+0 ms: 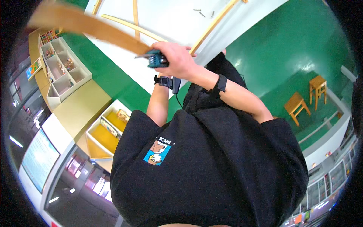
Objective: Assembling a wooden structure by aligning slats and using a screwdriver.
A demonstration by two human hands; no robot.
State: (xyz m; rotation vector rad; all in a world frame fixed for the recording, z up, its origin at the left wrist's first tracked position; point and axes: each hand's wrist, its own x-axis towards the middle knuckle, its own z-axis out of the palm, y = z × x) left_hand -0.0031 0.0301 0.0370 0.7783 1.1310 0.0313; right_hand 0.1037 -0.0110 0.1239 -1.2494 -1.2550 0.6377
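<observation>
Board point(90, 32) beside teal tool point(155, 59) in right hand point(177, 58); 3 screws point(202, 14) beyond.

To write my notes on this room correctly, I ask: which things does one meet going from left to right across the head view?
White compartment unit, yellow-bottomed box, teal tool, right hand, first wooden stool, second wooden stool.
</observation>
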